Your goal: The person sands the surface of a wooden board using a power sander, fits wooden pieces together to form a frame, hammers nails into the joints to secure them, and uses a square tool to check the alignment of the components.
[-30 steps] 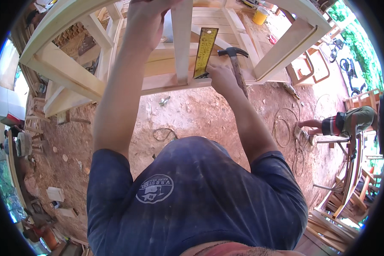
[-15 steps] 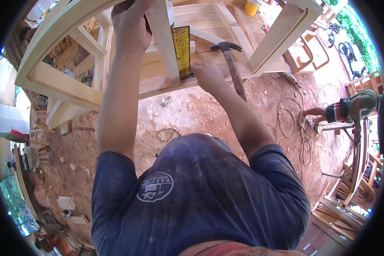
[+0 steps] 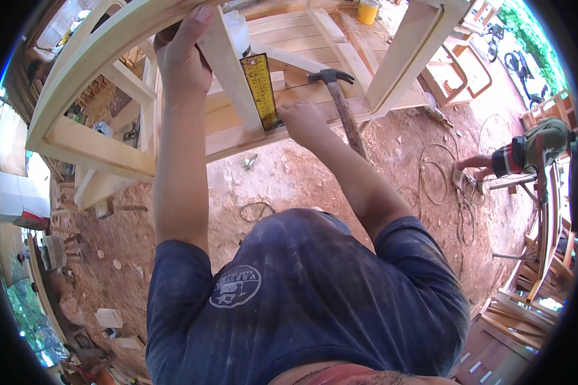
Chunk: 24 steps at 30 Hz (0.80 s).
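Note:
A pale wooden frame (image 3: 96, 151) with a curved rail stands in front of me. My left hand (image 3: 185, 64) is closed round the upper part of a slanting wooden upright (image 3: 232, 77), thumb on top; its other fingers are partly hidden. Against that upright's right side stands a yellow try square (image 3: 258, 90) with dark scale marks. At the square's lower end my right hand (image 3: 305, 122) is closed, its fingertips pinching the dark base. Just beyond the right forearm, a claw hammer (image 3: 343, 102) rests on the frame, head away from me, wooden handle toward me.
A white container (image 3: 236, 32) stands behind the upright, and a yellow bucket (image 3: 367, 11) farther back. Cables (image 3: 435, 183) loop over the dusty floor at right. Another person (image 3: 526, 154) bends over at far right, near stacked timber (image 3: 510, 321).
The try square, upright and right hand appear shifted slightly left and lower in the picture. The hammer also appears lower and farther left. Both hands keep their grips.

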Motion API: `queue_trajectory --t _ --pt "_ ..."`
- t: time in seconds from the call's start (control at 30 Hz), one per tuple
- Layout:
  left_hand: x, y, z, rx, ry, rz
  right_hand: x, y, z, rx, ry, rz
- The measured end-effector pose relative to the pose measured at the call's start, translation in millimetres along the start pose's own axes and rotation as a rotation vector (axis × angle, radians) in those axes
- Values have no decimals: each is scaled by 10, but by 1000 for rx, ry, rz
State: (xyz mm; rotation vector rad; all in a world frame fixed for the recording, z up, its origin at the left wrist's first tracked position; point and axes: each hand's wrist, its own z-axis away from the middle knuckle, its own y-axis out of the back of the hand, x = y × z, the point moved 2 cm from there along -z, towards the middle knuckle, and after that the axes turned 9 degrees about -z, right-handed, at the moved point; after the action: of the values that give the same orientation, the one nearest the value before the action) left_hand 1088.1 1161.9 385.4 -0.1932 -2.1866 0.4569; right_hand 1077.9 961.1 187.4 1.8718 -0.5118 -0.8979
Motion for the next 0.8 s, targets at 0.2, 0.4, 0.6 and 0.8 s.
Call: queue_trajectory --t 0.2,0.4,0.6,0.8 --pt "-64 86 -50 62 34 -35 22 -2 -33 -57 -25 24" --pt "-85 62 8 23 5 -128 -27 68 46 -33 1 -60" --pt "202 -57 118 -125 -122 -8 -365 -192 836 -182 105 -167" --pt "73 530 490 -96 -20 -318 -764 -596 908 -615 255 -180"
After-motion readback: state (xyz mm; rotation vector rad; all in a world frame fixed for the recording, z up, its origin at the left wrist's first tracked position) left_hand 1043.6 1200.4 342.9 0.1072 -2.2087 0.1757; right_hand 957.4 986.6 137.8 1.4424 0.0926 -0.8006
